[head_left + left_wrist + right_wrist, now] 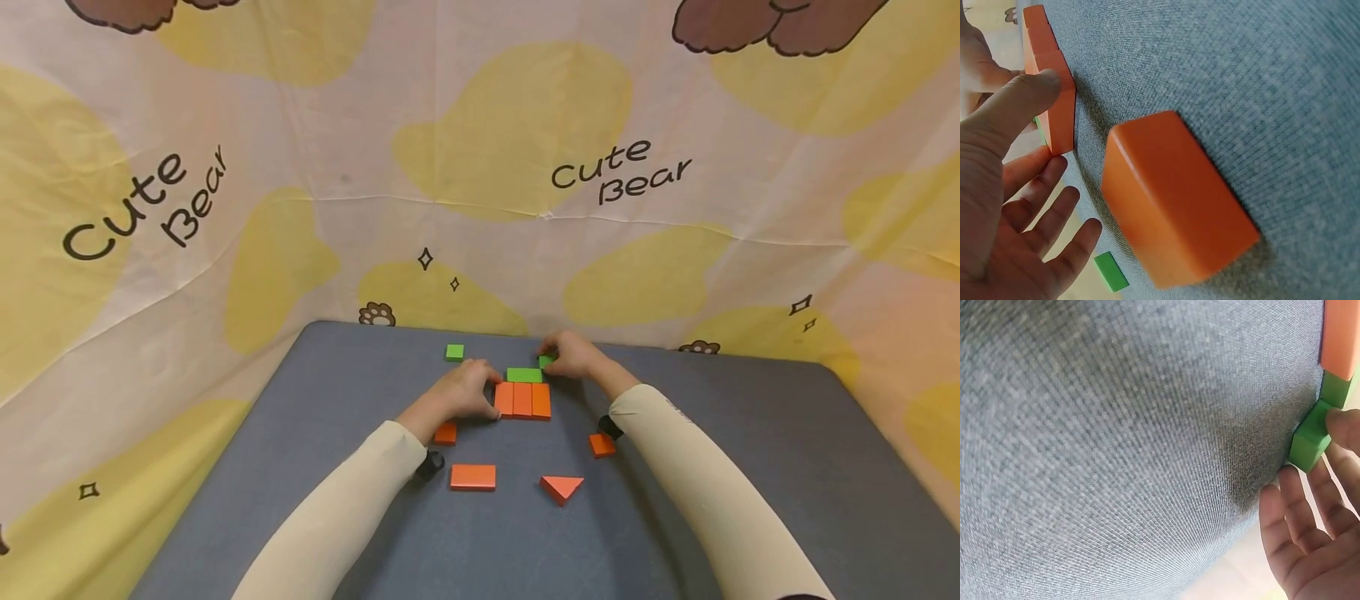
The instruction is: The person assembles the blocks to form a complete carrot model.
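Observation:
Three upright-sided orange blocks (522, 401) stand side by side in a row, touching. My left hand (467, 390) pinches the leftmost block (1062, 128) by its two ends, thumb at the near end and index finger at the far one. Behind the row lies a long green block (524, 375). At that block's right end my right hand (573, 355) pinches a small green block (1311, 437) between thumb and fingers; the small block sits turned at an angle on the table. Part of it is hidden by the fingers in the head view.
Another small green block (455, 352) lies at the back left. Small orange blocks lie near each wrist, one left (446, 433), one right (602, 445). An orange rectangular block (473, 477) and an orange triangular block (561, 488) lie in front. A printed cloth (495, 150) hangs behind the table.

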A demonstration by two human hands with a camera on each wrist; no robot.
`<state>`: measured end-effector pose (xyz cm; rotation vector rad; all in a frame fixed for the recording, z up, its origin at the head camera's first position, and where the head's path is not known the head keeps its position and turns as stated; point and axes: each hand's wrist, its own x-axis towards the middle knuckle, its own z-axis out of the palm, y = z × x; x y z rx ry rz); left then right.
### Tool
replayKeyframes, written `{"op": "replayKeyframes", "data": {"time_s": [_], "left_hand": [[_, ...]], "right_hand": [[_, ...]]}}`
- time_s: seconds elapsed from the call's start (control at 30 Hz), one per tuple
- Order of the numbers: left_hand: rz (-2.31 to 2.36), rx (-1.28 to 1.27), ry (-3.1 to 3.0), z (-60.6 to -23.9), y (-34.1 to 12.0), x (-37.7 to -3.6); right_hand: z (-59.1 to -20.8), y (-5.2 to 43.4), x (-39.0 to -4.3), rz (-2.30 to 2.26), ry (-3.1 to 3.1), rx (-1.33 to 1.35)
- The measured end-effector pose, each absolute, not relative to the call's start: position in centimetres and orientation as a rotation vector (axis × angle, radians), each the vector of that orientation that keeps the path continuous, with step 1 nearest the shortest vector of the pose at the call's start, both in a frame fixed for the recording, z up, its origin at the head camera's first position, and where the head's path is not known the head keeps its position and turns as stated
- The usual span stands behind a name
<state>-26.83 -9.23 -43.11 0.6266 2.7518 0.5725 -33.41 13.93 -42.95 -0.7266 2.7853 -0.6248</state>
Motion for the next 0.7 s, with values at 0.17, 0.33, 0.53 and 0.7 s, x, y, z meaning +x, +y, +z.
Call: {"op": "replayKeyframes", "data": {"time_s": [0.17, 0.33, 0.53, 0.7], "left_hand": [[0.581, 0.642, 2.749, -43.1, -9.2, -26.9], [0.573, 0.640, 2.759, -43.3, -9.1, -26.9], [0.591, 0.632, 2.756, -43.3, -9.1, -26.8], [0.587, 0.633, 2.760, -43.2, -9.2, -26.5]], "right_hand": [[-42.9, 14.4, -33.4, -0.639, 2.780, -0.735], [-42.4, 15.1, -32.9, -0.674, 2.769, -0.755], [-41.7, 15.7, -31.2, -0.643, 2.769, -0.789], [-41.4, 15.5, -29.7, -0.555, 2.738, -0.786]]}}
